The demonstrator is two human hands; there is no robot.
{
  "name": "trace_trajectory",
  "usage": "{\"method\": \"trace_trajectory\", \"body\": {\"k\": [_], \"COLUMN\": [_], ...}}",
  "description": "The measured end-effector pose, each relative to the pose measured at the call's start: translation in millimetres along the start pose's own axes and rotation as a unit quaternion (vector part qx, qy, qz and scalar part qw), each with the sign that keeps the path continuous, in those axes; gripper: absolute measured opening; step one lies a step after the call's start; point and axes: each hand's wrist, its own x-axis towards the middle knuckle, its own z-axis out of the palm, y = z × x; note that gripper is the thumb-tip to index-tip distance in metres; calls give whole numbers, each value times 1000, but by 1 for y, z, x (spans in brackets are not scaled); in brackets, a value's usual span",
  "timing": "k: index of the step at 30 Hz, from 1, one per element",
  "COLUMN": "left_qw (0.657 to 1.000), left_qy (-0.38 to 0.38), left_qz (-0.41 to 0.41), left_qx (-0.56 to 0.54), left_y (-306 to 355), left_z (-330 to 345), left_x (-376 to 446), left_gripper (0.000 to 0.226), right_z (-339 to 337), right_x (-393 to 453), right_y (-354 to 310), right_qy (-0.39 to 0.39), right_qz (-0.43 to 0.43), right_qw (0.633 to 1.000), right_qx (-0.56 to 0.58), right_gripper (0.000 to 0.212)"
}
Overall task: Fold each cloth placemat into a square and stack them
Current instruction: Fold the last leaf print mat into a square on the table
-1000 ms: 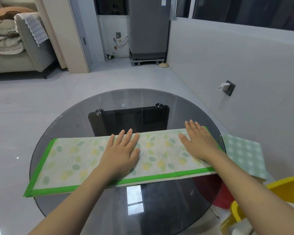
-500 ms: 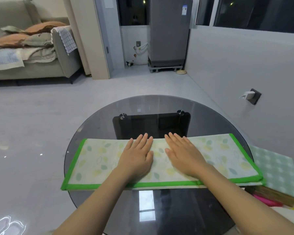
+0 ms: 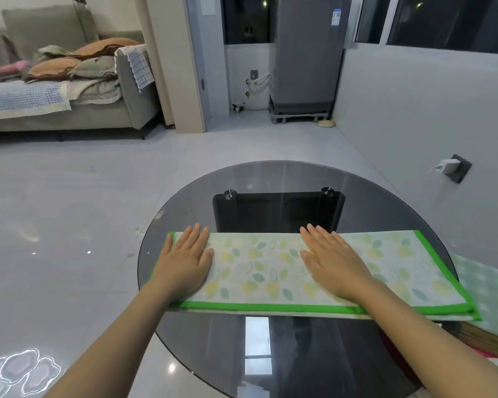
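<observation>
Head view: placemat (image 3: 259,271) under both palms

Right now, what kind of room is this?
Probably a living room in a home: a sofa piled with blankets, a round glass table, and what looks like a washing machine in the back nook.

My left hand (image 3: 184,265) and right hand (image 3: 332,264) lie flat, palms down, fingers together, set well apart.

Dim, even indoor light, glare patches on the glass table (image 3: 270,179), wide-angle bending at edges.
</observation>
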Motion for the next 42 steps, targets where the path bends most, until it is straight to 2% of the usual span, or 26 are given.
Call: {"method": "trace_trajectory", "body": {"k": [4, 10, 15, 20, 23, 26, 32, 36, 37, 40, 42], "left_qw": [1000, 996, 990, 963, 929, 874, 774, 709, 696, 666, 655], "left_qy": [-7, 68, 121, 112, 96, 76, 45, -27, -49, -79, -74], "left_qz": [-25, -37, -48, -112, -146, -167, -162, -124, -122, -110, -91], "left_qx": [-8, -41, -46, -218, -327, -450, -610, -694, -706, -734, -747], "left_y": [-3, -8, -6, -21, -31, -37, -32, -9, 0, 31, 54], "left_z": [-10, -28, -36, -44, -51, -60, -87, -106, -109, -112, -113], "left_x": [9, 15, 18, 16, 13, 11, 3, 1, 1, 1, 3], "left_gripper": [57, 68, 62, 50, 54, 47, 29, 10, 15, 54, 49], "right_z": [0, -3, 1, 8, 9, 8, 8, 8, 6, -1, -9], "right_x": [2, -2, -5, -7, -5, -5, -8, -10, -11, -19, -25], "right_y": [-3, -34, -58, -72, -73, -74, -75, -73, -70, -60, -51], "right_qy": [9, 30, -2, -50, -61, -66, -63, -56, -57, -34, -5], "right_qz": [4, -73, -81, -68, -59, -58, -54, -69, -74, -75, -52], "right_qw": [1000, 991, 991, 996, 996, 996, 996, 996, 995, 987, 973], "right_qx": [12, 104, 111, 33, 37, 35, 31, 32, 47, 140, 224], "right_gripper": [54, 48, 61, 80, 84, 88, 88, 88, 86, 71, 58]}}
